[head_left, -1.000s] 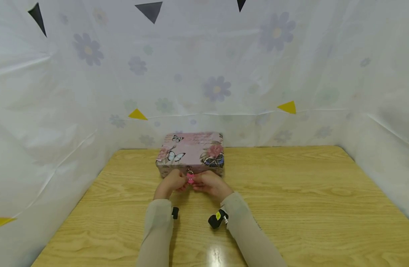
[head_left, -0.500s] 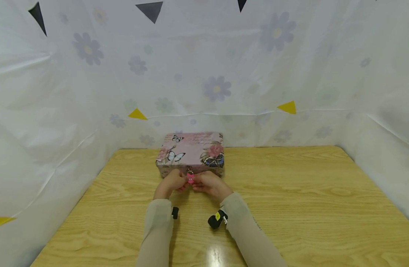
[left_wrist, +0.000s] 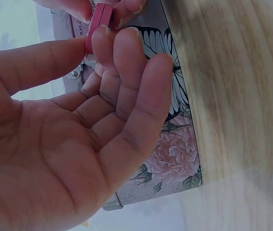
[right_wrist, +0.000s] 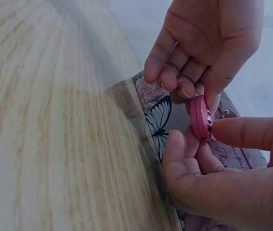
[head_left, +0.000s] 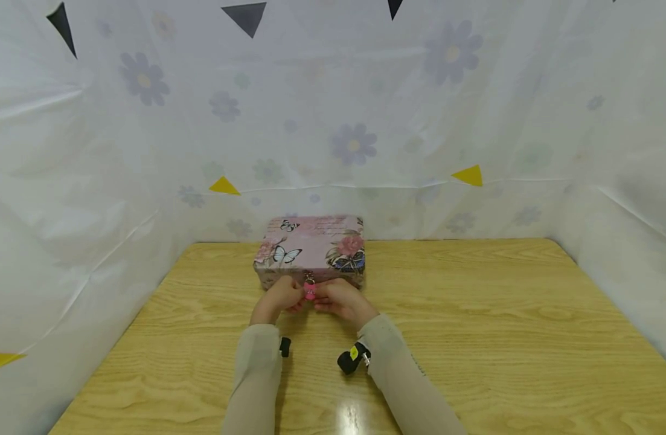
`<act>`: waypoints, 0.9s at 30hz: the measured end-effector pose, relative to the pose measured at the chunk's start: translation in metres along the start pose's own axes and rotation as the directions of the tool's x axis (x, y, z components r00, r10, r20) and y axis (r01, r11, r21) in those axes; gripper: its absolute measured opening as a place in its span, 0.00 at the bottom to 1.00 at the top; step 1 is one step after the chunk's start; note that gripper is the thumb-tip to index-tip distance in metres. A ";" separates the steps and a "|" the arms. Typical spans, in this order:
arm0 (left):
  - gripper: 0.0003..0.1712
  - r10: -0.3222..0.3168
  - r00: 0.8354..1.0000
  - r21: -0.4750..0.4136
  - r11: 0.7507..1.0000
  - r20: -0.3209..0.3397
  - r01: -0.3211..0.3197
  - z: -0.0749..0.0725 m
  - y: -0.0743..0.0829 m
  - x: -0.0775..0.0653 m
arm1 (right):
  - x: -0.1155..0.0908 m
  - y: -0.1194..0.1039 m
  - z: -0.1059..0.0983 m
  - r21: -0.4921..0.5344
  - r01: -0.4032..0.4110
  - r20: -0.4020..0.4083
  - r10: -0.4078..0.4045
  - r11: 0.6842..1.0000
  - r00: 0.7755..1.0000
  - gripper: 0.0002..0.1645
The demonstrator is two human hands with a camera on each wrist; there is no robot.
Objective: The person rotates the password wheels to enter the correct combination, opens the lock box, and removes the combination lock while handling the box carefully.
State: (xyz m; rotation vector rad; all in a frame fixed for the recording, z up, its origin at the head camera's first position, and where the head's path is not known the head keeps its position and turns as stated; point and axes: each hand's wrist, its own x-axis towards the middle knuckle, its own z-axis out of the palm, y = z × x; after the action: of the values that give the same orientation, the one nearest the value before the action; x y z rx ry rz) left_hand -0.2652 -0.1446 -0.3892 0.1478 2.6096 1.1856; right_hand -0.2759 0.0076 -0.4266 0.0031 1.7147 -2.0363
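A small pink padlock hangs by its shackle from the front clasp of a pink box printed with butterflies and roses. The box lid is down. My left hand pinches the padlock's left edge between thumb and fingertips, as the left wrist view shows. From the other side my right hand grips it, the thumb pressed on the face with its dark and silver markings and the fingers curled behind. In the right wrist view the padlock stands between both hands. The markings are too small to read.
The box stands at the back of a wooden table, near a white flowered curtain that also closes both sides. A black wrist camera hangs under the right sleeve. Yellow and black triangles mark the curtain.
Both hands and the box keep their places. The padlock's face seems tilted very slightly between the fingers.
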 end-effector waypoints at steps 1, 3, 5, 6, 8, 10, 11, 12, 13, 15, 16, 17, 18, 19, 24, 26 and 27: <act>0.14 -0.002 1.000 -0.003 1.000 0.000 0.002 0.000 0.000 0.000 | 0.000 0.000 0.000 0.002 -0.002 0.000 0.002 1.000 1.000 0.17; 0.14 -0.003 1.000 -0.004 1.000 -0.003 0.003 0.000 0.000 0.000 | 0.001 0.001 0.000 0.006 -0.002 0.002 0.002 1.000 1.000 0.17; 0.14 -0.006 1.000 -0.005 1.000 -0.006 0.006 0.000 0.000 0.000 | 0.001 0.001 0.000 0.009 -0.005 0.005 0.005 1.000 1.000 0.17; 0.14 -0.006 1.000 -0.005 1.000 -0.007 0.006 0.000 0.000 0.000 | 0.001 0.001 0.000 0.010 -0.006 0.006 0.006 1.000 1.000 0.17; 0.14 -0.007 1.000 -0.008 1.000 -0.007 0.007 0.000 0.000 0.000 | 0.002 0.001 -0.001 0.012 -0.009 0.008 0.009 1.000 1.000 0.18; 0.14 -0.011 1.000 -0.013 1.000 -0.006 0.011 0.000 0.000 0.000 | 0.002 0.002 -0.001 0.011 -0.009 0.010 0.009 1.000 1.000 0.18; 0.14 -0.011 1.000 -0.015 1.000 -0.005 0.011 0.000 0.001 0.000 | 0.002 0.002 -0.001 0.011 -0.008 0.011 0.008 1.000 1.000 0.18; 0.14 -0.011 1.000 -0.016 1.000 -0.004 0.011 0.000 0.000 0.000 | 0.003 0.002 -0.001 0.011 -0.005 0.013 0.005 1.000 1.000 0.18; 0.14 -0.012 1.000 -0.018 1.000 -0.004 0.012 0.000 0.000 0.000 | 0.003 0.002 -0.002 0.009 -0.003 0.015 0.003 1.000 1.000 0.18; 0.14 -0.012 1.000 -0.019 1.000 -0.006 0.011 0.001 0.000 0.000 | 0.003 0.003 -0.002 0.008 0.001 0.016 -0.001 1.000 1.000 0.18; 0.14 -0.010 1.000 -0.019 1.000 -0.007 0.010 0.001 0.000 0.000 | 0.003 0.003 -0.002 0.008 0.001 0.017 -0.001 1.000 1.000 0.18; 0.14 -0.009 1.000 -0.020 1.000 -0.006 0.009 0.001 0.000 0.000 | 0.003 0.003 -0.002 0.008 0.001 0.016 -0.002 1.000 1.000 0.17; 0.14 -0.010 1.000 -0.020 1.000 -0.006 0.010 0.001 0.000 0.000 | 0.003 0.003 -0.002 0.008 0.000 0.014 -0.001 1.000 1.000 0.17; 0.14 -0.010 1.000 -0.021 1.000 -0.006 0.010 0.001 0.000 0.000 | 0.003 0.003 -0.002 0.006 -0.001 0.012 0.001 1.000 1.000 0.17; 0.15 -0.016 1.000 -0.021 1.000 -0.007 0.016 0.000 0.000 0.000 | 0.004 0.002 -0.001 0.014 -0.013 -0.011 0.014 1.000 1.000 0.16; 0.16 -0.022 1.000 -0.021 1.000 -0.007 0.021 0.000 0.000 0.000 | 0.005 0.002 0.000 0.028 -0.020 -0.022 0.020 0.999 1.000 0.15; 0.16 -0.024 1.000 -0.021 1.000 -0.007 0.023 0.001 0.000 0.000 | 0.005 0.002 0.000 0.037 -0.023 -0.027 0.024 0.999 0.999 0.15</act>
State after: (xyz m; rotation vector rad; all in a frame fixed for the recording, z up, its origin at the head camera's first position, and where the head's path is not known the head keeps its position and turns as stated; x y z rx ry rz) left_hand -0.2650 -0.1440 -0.3893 0.1085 2.5969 1.2076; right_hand -0.2797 0.0057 -0.4296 0.0631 1.6858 -2.0596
